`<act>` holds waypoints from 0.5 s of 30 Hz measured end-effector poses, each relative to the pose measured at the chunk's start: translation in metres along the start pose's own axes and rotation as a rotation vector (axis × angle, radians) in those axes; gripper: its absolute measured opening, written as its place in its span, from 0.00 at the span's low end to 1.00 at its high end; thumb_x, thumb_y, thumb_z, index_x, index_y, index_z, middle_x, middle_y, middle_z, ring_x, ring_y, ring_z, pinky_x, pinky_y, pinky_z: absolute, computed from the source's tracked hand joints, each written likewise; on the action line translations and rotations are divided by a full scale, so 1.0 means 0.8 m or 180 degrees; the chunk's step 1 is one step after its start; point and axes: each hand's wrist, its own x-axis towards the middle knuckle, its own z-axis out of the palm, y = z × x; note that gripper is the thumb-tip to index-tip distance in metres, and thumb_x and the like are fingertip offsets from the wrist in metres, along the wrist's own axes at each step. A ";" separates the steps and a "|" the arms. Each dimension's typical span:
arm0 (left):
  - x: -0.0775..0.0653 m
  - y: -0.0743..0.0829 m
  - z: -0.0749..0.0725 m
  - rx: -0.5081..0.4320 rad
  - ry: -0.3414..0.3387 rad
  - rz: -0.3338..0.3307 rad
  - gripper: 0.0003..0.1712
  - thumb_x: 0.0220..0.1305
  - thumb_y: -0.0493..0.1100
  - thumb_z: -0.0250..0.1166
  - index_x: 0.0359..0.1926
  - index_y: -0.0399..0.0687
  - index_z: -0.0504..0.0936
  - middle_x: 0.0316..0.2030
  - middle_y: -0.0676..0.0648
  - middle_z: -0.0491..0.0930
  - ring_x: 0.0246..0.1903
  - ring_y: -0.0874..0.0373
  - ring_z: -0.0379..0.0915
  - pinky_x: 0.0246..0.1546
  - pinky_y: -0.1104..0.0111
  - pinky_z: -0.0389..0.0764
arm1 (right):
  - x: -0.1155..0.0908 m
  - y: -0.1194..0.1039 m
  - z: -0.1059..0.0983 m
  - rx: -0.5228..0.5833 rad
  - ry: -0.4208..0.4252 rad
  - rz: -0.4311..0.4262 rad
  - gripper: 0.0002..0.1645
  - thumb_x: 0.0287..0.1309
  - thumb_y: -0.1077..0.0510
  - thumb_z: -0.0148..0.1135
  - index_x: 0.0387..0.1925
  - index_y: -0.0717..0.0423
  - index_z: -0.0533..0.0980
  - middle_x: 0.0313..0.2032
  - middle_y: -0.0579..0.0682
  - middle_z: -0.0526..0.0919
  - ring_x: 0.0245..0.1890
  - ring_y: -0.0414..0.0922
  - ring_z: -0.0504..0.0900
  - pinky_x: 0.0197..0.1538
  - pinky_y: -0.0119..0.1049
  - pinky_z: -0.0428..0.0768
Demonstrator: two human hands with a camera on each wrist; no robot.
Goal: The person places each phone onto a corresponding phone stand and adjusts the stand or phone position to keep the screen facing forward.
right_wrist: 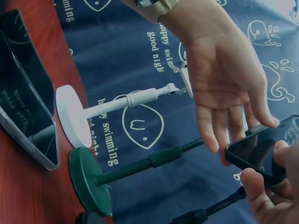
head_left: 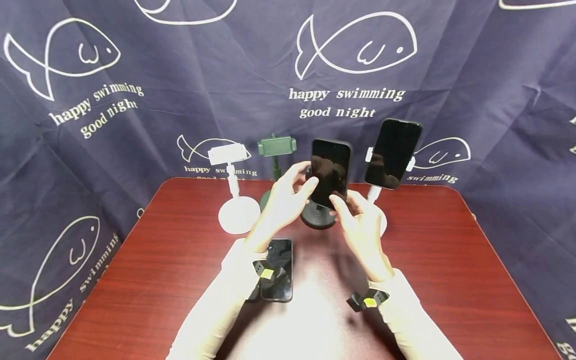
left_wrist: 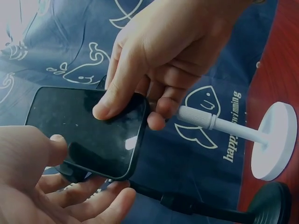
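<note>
A black smartphone (head_left: 330, 165) stands upright at the black phone stand (head_left: 318, 216), screen towards me. My left hand (head_left: 290, 197) holds its left side, thumb on the front and fingers reaching behind. At the lower right corner my right hand (head_left: 365, 225) pinches the phone, its thumb (left_wrist: 110, 105) pressing on the screen and fingers behind. The stand's clamp is hidden behind the phone, so I cannot tell how it sits on it. Below, the stand's black pole (left_wrist: 187, 204) shows in the left wrist view.
A white stand (head_left: 238, 215) and a green stand (head_left: 276, 146) are at the left. Another phone (head_left: 393, 154) leans in the white stand at the right. On the table (head_left: 450, 280) lies a phone (head_left: 282, 270); another is partly under my left forearm. A fish-print curtain (head_left: 252, 60) hangs behind.
</note>
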 end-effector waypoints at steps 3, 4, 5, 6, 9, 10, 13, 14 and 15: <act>0.002 0.000 0.002 -0.0052 0.0026 0.0003 0.27 0.75 0.50 0.63 0.69 0.49 0.73 0.48 0.42 0.85 0.36 0.51 0.86 0.35 0.67 0.87 | 0.001 0.000 0.002 0.0006 0.0009 0.0095 0.08 0.62 0.52 0.73 0.37 0.53 0.86 0.23 0.52 0.88 0.21 0.32 0.83 0.28 0.20 0.75; 0.003 -0.001 0.003 -0.0052 0.0041 0.0003 0.26 0.75 0.50 0.63 0.69 0.48 0.73 0.48 0.42 0.85 0.35 0.51 0.86 0.35 0.67 0.87 | 0.001 0.000 0.002 0.0047 -0.0002 0.0145 0.09 0.62 0.51 0.73 0.36 0.53 0.86 0.23 0.53 0.88 0.21 0.34 0.84 0.28 0.21 0.75; 0.003 -0.001 0.004 -0.0054 0.0052 0.0004 0.26 0.75 0.50 0.63 0.68 0.47 0.73 0.47 0.41 0.85 0.35 0.50 0.86 0.35 0.67 0.86 | 0.002 0.000 0.003 0.0066 -0.0012 0.0209 0.09 0.63 0.52 0.73 0.36 0.53 0.86 0.23 0.53 0.88 0.21 0.33 0.83 0.27 0.21 0.75; 0.004 -0.001 0.004 -0.0064 0.0057 -0.0004 0.26 0.75 0.50 0.63 0.67 0.46 0.73 0.47 0.41 0.85 0.34 0.48 0.86 0.35 0.68 0.86 | 0.002 -0.002 0.003 0.0093 -0.0023 0.0266 0.09 0.63 0.53 0.72 0.36 0.55 0.85 0.23 0.55 0.88 0.20 0.32 0.83 0.27 0.21 0.74; 0.007 -0.002 0.006 -0.0115 0.0051 -0.0025 0.25 0.75 0.49 0.63 0.66 0.44 0.73 0.43 0.39 0.86 0.30 0.47 0.85 0.33 0.67 0.85 | 0.003 -0.001 0.005 0.0167 -0.0041 0.0337 0.09 0.63 0.55 0.73 0.36 0.57 0.85 0.25 0.58 0.88 0.20 0.30 0.82 0.26 0.21 0.74; 0.008 -0.003 0.008 -0.0129 0.0046 -0.0042 0.25 0.75 0.48 0.63 0.66 0.43 0.73 0.42 0.38 0.86 0.29 0.47 0.85 0.33 0.67 0.85 | 0.004 0.000 0.005 0.0184 -0.0041 0.0351 0.09 0.63 0.55 0.73 0.36 0.58 0.85 0.25 0.59 0.89 0.20 0.29 0.83 0.26 0.21 0.74; 0.012 -0.003 0.011 -0.0215 0.0017 -0.0090 0.23 0.75 0.48 0.63 0.64 0.43 0.72 0.41 0.38 0.87 0.30 0.53 0.85 0.31 0.66 0.86 | 0.005 0.003 0.006 0.0186 -0.0048 0.0283 0.11 0.63 0.53 0.73 0.33 0.57 0.85 0.25 0.57 0.89 0.21 0.29 0.83 0.26 0.22 0.74; 0.013 -0.004 0.013 -0.0237 0.0014 -0.0100 0.22 0.75 0.47 0.63 0.63 0.43 0.73 0.41 0.38 0.88 0.32 0.53 0.85 0.30 0.66 0.86 | 0.005 0.004 0.006 0.0168 -0.0048 0.0262 0.12 0.63 0.52 0.73 0.32 0.57 0.84 0.24 0.57 0.89 0.20 0.29 0.83 0.25 0.22 0.74; 0.014 -0.004 0.014 -0.0256 0.0020 -0.0108 0.21 0.75 0.47 0.63 0.61 0.43 0.73 0.41 0.38 0.88 0.33 0.54 0.86 0.30 0.66 0.87 | 0.006 0.004 0.006 0.0147 -0.0051 0.0253 0.13 0.63 0.51 0.72 0.32 0.58 0.84 0.24 0.57 0.89 0.20 0.30 0.83 0.25 0.23 0.74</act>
